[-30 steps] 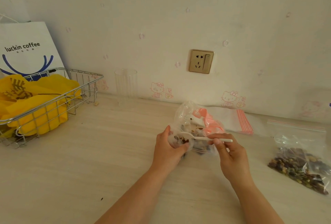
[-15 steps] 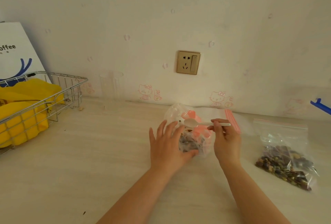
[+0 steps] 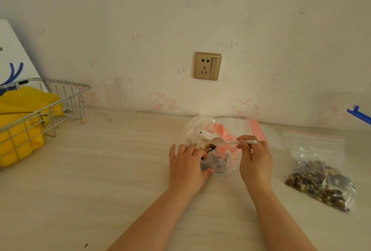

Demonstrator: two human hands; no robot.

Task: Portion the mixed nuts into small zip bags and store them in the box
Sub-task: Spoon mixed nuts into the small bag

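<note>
A clear plastic bag [image 3: 197,130] with pink print and mixed nuts inside stands at the table's middle. My left hand [image 3: 187,165] holds its near left side, thumb under the bag and fingers curled at its mouth. My right hand [image 3: 255,160] pinches the handle of a white plastic spoon [image 3: 218,141], whose bowl hovers over the bag's mouth. A small zip bag [image 3: 319,170] partly filled with nuts lies flat to the right. A stack of unfilled zip bags [image 3: 255,128] with red strips lies behind the hands.
A wire basket [image 3: 50,106] with yellow packets stands at the left, a white paper bag [image 3: 12,56] behind it. A clear glass [image 3: 118,94] stands by the wall. A blue object [image 3: 359,115] pokes in at the right edge.
The spoon went from beside my left hand up over the bag's mouth. My left hand shifted its hold on the bag. The view has panned to the right.
</note>
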